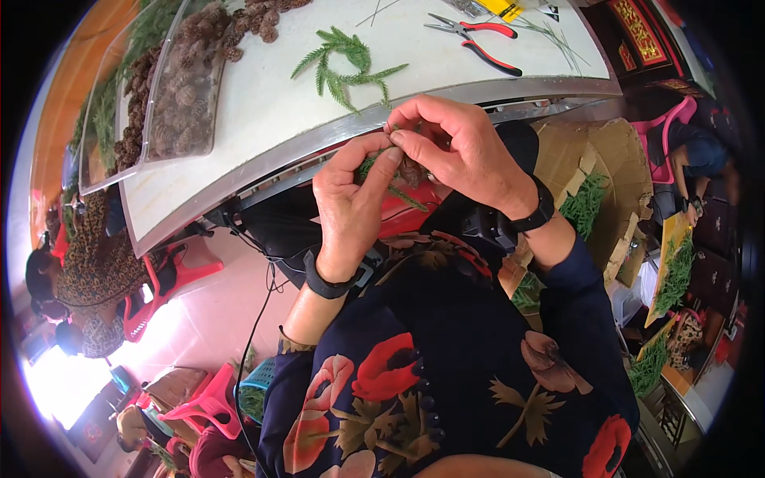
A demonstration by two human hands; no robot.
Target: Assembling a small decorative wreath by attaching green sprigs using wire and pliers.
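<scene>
White worktable (263, 107), metal-edged, lies ahead of the seated person; a pale floor (239, 299) and pink chairs (209, 402) occupy the lower left. Observed at the near table edge: both hands raised and meeting at the fingertips. Left hand (348, 187) is narrowed, thumb against forefinger, holding a green sprig (408, 198) whose free end hangs below the fingers. Right hand (470, 155) has thumb and fingertips drawn close at the same spot; what they pinch cannot be told. Beneath its palm sits a brown object (412, 172), apparently a pine cone, though the fingers partly hide it. On the table beyond, further green sprigs (356, 54) lie in a rough ring. Red-handled pliers (461, 29) rest to their right, handles spread. A clear bin (201, 151) of pine cones (187, 95) stands at left.
</scene>
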